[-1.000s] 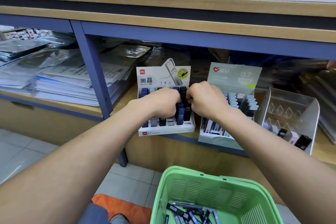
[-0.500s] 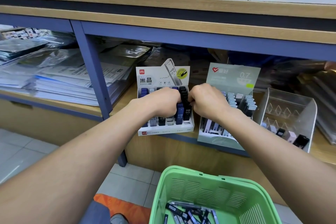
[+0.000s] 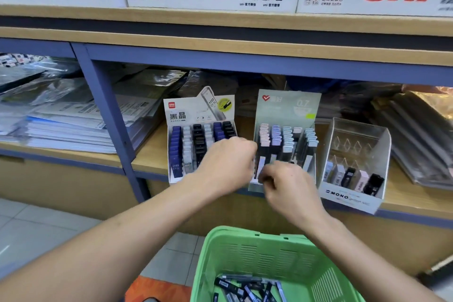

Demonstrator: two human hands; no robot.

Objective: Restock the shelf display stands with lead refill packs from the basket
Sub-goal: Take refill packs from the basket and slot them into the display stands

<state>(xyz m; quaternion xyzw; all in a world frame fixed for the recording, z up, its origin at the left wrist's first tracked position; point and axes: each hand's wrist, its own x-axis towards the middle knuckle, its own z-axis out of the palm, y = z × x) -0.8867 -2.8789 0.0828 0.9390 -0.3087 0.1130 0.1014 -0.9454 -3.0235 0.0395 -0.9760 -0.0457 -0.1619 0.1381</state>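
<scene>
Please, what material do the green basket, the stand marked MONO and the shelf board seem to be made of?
Basket: apparently moulded plastic, matte green; rows of moulded slots run across its walls.
MONO stand: probably clear plastic for the walls, since the shelf shows through them, with a white printed front that could be card or plastic.
Shelf board: looks like wood or wood-grain laminate, light tan and smooth; which one cannot be told.

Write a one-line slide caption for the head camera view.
Both hands, left hand and right hand, work at the lead refill stands above a green basket of packs.
</scene>
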